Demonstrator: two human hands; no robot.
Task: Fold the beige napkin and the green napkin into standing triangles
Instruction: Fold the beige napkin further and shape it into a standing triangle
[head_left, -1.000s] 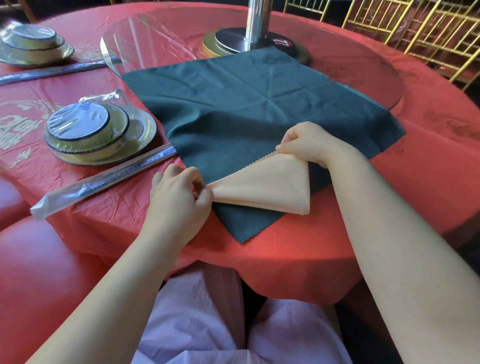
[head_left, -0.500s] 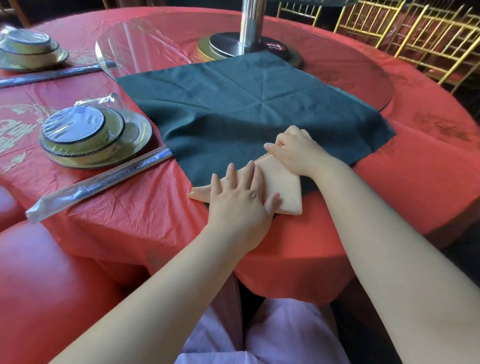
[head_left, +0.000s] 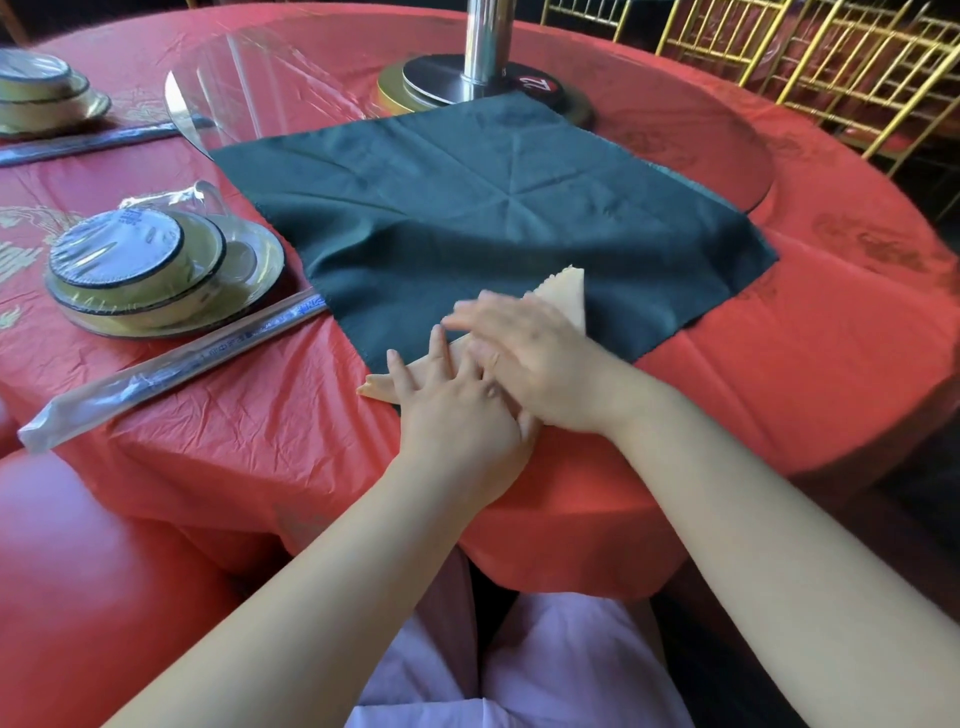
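The round worktop (head_left: 779, 395) is covered in crinkled red plastic. The creased green napkin (head_left: 493, 208) lies spread flat, square. On its near corner the beige napkin (head_left: 569, 296) is a folded triangle. The left hand (head_left: 457, 415) and right hand (head_left: 540, 364) press it, fingers straight.

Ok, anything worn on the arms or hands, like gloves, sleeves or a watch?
No. The left hand and right hand are bare, no gloves. Both forearms are bare to the frame edge: no sleeves, watch or bracelet in view. The right hand is blurred, so a ring cannot be ruled out.
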